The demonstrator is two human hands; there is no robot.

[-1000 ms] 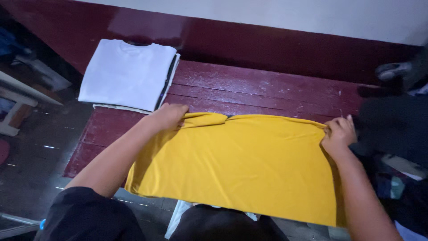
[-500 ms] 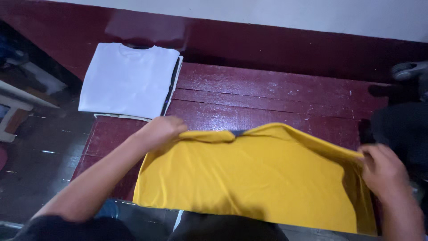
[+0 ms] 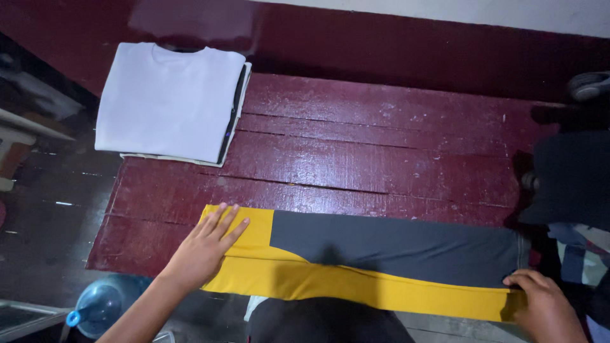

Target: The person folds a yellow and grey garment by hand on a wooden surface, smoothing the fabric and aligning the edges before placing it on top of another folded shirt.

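Note:
A yellow and dark grey shirt (image 3: 381,254) lies folded into a long strip along the near edge of the dark red wooden table (image 3: 381,152). My left hand (image 3: 203,248) rests flat with spread fingers on the shirt's left yellow end. At the shirt's right end my right hand (image 3: 543,308) presses down on the yellow edge, fingers curled; whether it pinches the cloth is unclear.
A stack of folded shirts with a white one on top (image 3: 168,101) sits at the table's far left corner. A blue water jug (image 3: 101,308) stands on the floor below left. Dark clothes and a shoe (image 3: 588,86) lie at the right. A wall runs behind the table.
Both hands pulled the shirt's far edge toward me and laid it down, halving the shirt into a strip with the grey side showing. The left hand let go and now lies flat.

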